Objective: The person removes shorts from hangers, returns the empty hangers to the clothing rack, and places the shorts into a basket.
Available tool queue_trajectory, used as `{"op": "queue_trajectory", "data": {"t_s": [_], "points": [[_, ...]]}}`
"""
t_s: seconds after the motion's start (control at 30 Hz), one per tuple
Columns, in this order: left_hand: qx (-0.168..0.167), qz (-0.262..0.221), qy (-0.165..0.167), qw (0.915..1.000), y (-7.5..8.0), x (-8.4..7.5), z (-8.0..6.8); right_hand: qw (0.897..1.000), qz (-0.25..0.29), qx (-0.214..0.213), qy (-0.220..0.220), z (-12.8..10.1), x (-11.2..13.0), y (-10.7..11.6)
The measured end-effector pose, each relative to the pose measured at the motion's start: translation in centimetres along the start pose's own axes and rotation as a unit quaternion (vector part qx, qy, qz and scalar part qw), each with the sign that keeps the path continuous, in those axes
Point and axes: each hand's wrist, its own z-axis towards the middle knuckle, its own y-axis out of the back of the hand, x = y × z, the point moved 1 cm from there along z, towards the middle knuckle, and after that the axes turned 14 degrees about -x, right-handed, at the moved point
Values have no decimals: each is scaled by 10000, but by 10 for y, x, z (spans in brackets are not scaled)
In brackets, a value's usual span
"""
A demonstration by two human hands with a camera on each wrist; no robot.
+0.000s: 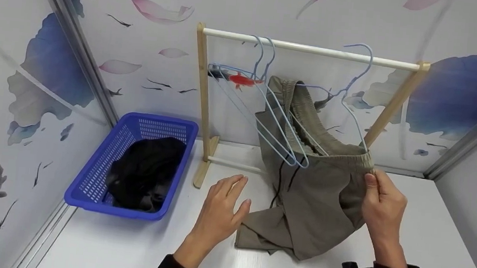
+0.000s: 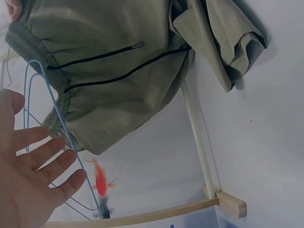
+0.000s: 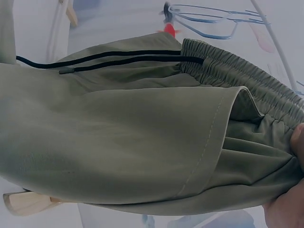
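One hand only, the right hand [image 1: 381, 207], pinches the olive shorts [image 1: 315, 192] waistband mid-tabletop, left hand [image 1: 221, 210] flat open beside them, so the shorts likely slide off the blue hanger [image 1: 349, 100].

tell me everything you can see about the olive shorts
The olive shorts look like thin woven fabric, with a gathered elastic waistband and two black drawcords hanging from the front. One side of the waistband is hooked high on a light blue hanger on the rack; the right hand pinches the other side. The legs droop onto the white table, crumpled. The left hand hovers open beside them, not touching.
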Motion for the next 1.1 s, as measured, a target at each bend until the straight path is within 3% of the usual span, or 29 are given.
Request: {"op": "queue_trajectory", "data": {"t_s": [0.2,1.1], "points": [[137,-49,196,9997,1,0,-1,9999,107,-19,-78,-4,-4,6],[57,-11,182,9998,2,2,-8,9984,-88,393,-405,-35,-17,15]]}}
